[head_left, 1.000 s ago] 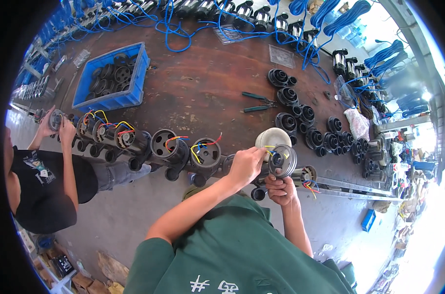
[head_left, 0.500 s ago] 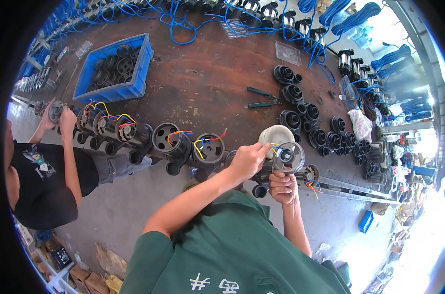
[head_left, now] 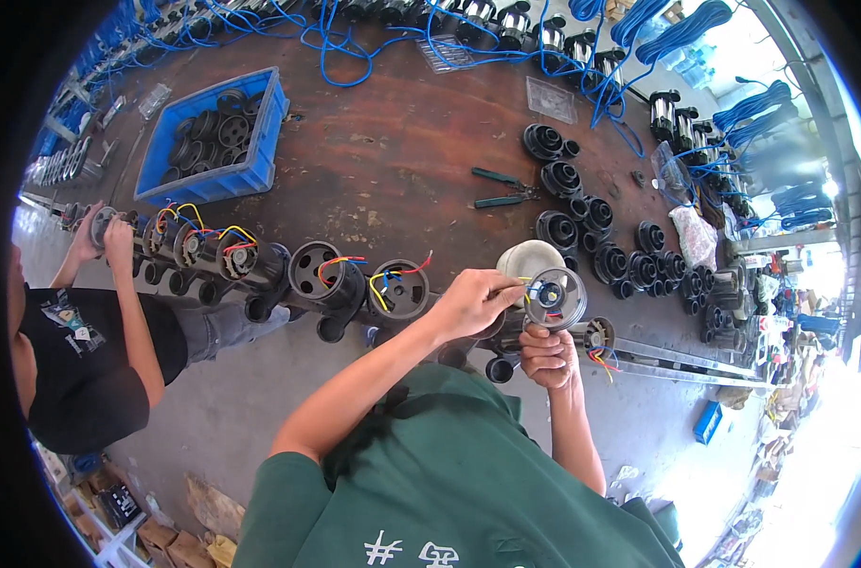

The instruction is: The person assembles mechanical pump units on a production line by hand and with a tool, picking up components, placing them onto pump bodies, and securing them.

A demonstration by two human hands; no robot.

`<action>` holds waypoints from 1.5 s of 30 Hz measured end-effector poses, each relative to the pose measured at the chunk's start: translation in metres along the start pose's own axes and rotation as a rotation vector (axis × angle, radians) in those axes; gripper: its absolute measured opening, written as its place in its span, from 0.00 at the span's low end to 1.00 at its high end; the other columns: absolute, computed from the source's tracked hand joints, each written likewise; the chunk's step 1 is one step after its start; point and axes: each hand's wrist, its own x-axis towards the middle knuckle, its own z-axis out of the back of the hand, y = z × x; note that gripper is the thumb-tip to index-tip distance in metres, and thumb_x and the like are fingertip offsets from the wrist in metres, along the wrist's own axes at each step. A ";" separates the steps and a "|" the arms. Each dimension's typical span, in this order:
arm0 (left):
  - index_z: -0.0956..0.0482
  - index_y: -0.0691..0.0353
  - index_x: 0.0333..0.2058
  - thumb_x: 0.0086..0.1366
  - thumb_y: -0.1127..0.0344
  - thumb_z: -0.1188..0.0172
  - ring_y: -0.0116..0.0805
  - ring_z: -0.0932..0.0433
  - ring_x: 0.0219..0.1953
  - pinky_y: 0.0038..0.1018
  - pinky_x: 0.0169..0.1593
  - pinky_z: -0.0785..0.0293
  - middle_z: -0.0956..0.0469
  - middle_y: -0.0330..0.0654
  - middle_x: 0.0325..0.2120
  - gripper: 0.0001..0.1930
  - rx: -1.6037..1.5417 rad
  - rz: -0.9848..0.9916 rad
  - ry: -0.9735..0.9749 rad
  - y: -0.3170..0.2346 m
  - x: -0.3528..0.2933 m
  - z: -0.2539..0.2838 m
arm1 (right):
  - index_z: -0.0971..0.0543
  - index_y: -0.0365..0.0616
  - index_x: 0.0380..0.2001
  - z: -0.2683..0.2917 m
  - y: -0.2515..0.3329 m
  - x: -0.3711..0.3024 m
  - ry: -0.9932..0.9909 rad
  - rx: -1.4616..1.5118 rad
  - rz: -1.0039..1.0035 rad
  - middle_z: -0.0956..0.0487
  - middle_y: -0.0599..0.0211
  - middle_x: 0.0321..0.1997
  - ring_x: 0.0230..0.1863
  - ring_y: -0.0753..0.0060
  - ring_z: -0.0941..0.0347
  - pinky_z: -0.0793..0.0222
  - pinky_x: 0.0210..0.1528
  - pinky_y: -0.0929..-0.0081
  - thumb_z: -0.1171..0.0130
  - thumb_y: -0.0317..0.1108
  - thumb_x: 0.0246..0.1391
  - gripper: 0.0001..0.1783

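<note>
My right hand [head_left: 548, 358] holds up a round grey cap [head_left: 573, 310] by its lower rim, its hollow side facing me. Inside the cap are a dark round centre and bits of coloured wire. Just to the left, my left hand [head_left: 476, 301] is closed, thumb and fingertips pinching a yellow wire [head_left: 524, 280] at the cap's edge. Behind the cap sits a pale round bowl-like piece [head_left: 514, 257], partly covered. Below my left wrist stands a black cylindrical housing [head_left: 399, 295] with red, yellow and blue wires coming out of its top. Another wired housing [head_left: 598, 333] is right of my right hand.
More wired housings [head_left: 319, 270] line the table's near edge. A blue crate [head_left: 260, 180] of black discs stands left. Pliers [head_left: 502, 188] and stacked black fittings [head_left: 563, 180] lie ahead. At far left, a co-worker [head_left: 99, 350] holds a grey disc. Blue cables [head_left: 355, 80] run along the back.
The cap has tipped slightly in my right hand, so its inside shows differently. My left hand has shifted a little to the left, still at the wire. The whole view has moved slightly.
</note>
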 end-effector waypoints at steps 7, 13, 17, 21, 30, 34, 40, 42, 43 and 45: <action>0.14 0.67 0.41 0.67 0.66 0.34 0.22 0.25 0.26 0.25 0.30 0.28 0.16 0.48 0.27 0.10 -0.069 0.191 -0.005 -0.001 0.005 0.002 | 0.28 0.32 0.34 0.005 -0.001 -0.002 0.003 -0.033 -0.016 0.33 0.74 0.25 0.20 0.84 0.38 0.33 0.15 0.87 0.33 0.29 0.55 0.14; 0.17 0.63 0.38 0.63 0.71 0.34 0.51 0.22 0.25 0.37 0.27 0.27 0.23 0.45 0.23 0.05 0.253 -0.301 -0.158 0.005 -0.004 -0.012 | 0.29 0.30 0.35 0.001 -0.005 0.001 -0.052 -0.046 0.011 0.34 0.74 0.25 0.19 0.87 0.39 0.37 0.14 0.89 0.38 0.31 0.60 0.14; 0.19 0.64 0.45 0.62 0.75 0.35 0.47 0.21 0.27 0.38 0.29 0.26 0.23 0.46 0.28 0.12 0.386 -0.305 -0.084 0.005 -0.014 -0.015 | 0.28 0.31 0.35 -0.003 0.000 -0.003 -0.260 -0.285 0.077 0.34 0.76 0.22 0.17 0.89 0.41 0.43 0.12 0.89 0.42 0.36 0.64 0.15; 0.25 0.67 0.57 0.63 0.84 0.42 0.40 0.19 0.32 0.29 0.38 0.23 0.21 0.47 0.35 0.22 0.145 -0.130 0.020 0.007 -0.020 -0.012 | 0.25 0.34 0.32 -0.028 -0.015 0.000 -0.625 -0.870 0.294 0.35 0.78 0.19 0.14 0.90 0.45 0.49 0.12 0.89 0.44 0.38 0.66 0.15; 0.46 0.65 0.70 0.62 0.87 0.46 0.35 0.16 0.43 0.28 0.48 0.21 0.19 0.47 0.47 0.38 -0.298 0.207 -0.001 0.020 -0.047 -0.003 | 0.19 0.33 0.23 -0.051 -0.030 0.011 -0.912 -1.635 0.272 0.28 0.74 0.15 0.13 0.84 0.39 0.47 0.16 0.78 0.42 0.39 0.62 0.20; 0.46 0.61 0.71 0.59 0.84 0.40 0.37 0.15 0.35 0.28 0.45 0.21 0.15 0.45 0.35 0.43 0.158 0.030 -0.090 0.022 -0.045 -0.018 | 0.18 0.31 0.24 -0.060 -0.036 0.008 -0.997 -1.763 0.282 0.25 0.69 0.17 0.16 0.80 0.33 0.41 0.19 0.75 0.41 0.42 0.59 0.21; 0.32 0.66 0.64 0.60 0.84 0.41 0.36 0.18 0.38 0.30 0.45 0.20 0.19 0.49 0.45 0.31 0.098 0.072 -0.056 0.003 -0.041 -0.002 | 0.16 0.32 0.27 -0.044 -0.029 -0.007 -1.037 -1.886 0.366 0.25 0.69 0.15 0.17 0.79 0.30 0.36 0.20 0.71 0.41 0.42 0.60 0.20; 0.21 0.69 0.50 0.61 0.83 0.43 0.36 0.19 0.41 0.29 0.43 0.21 0.21 0.47 0.42 0.17 0.241 0.056 -0.172 -0.017 -0.045 0.010 | 0.17 0.31 0.27 -0.035 -0.032 -0.006 -1.021 -1.949 0.435 0.23 0.59 0.16 0.19 0.71 0.27 0.31 0.25 0.66 0.40 0.43 0.57 0.20; 0.20 0.69 0.48 0.61 0.82 0.41 0.37 0.20 0.40 0.30 0.42 0.21 0.22 0.47 0.40 0.15 0.289 0.045 -0.105 -0.032 -0.041 0.015 | 0.17 0.31 0.26 -0.032 -0.033 -0.004 -0.993 -2.050 0.469 0.23 0.49 0.18 0.21 0.60 0.23 0.28 0.31 0.61 0.40 0.44 0.53 0.21; 0.18 0.67 0.43 0.57 0.74 0.32 0.42 0.22 0.37 0.33 0.41 0.25 0.23 0.45 0.35 0.14 0.516 -0.074 0.029 -0.060 -0.024 0.017 | 0.17 0.32 0.24 -0.021 -0.037 0.005 -0.983 -2.166 0.586 0.22 0.42 0.20 0.25 0.47 0.21 0.25 0.34 0.57 0.40 0.44 0.52 0.21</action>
